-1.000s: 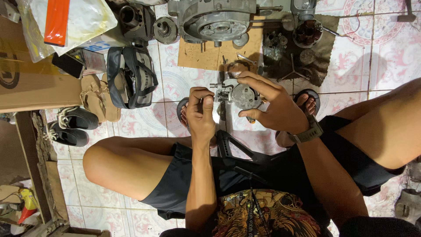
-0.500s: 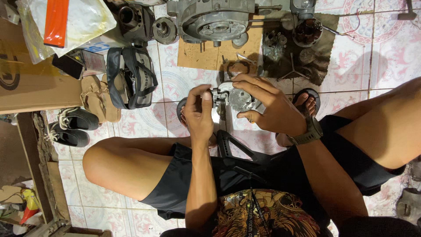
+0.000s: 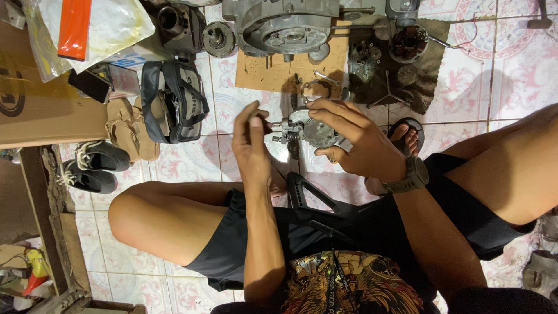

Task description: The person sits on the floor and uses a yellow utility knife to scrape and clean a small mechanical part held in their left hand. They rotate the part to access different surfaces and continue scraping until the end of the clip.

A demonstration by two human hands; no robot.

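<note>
I sit on a tiled floor with my knees apart. My right hand (image 3: 354, 139), with a watch on its wrist, grips a small grey metal engine part (image 3: 311, 131) with a round face, held above the floor between my legs. My left hand (image 3: 251, 145) pinches a small fitting on the left side of that part with thumb and fingertips. The underside of the part is hidden by my fingers.
A large grey engine casing (image 3: 285, 23) lies ahead on a sheet of cardboard (image 3: 261, 72). Loose engine parts rest on a dark cloth (image 3: 424, 87) at right. A black bag (image 3: 174, 102), sandals (image 3: 125, 125), dark shoes (image 3: 93, 166) and a cardboard box (image 3: 40, 116) stand at left.
Both hands and the metal part stay in nearly the same place. My left fingers have shifted slightly on the part's left side.
</note>
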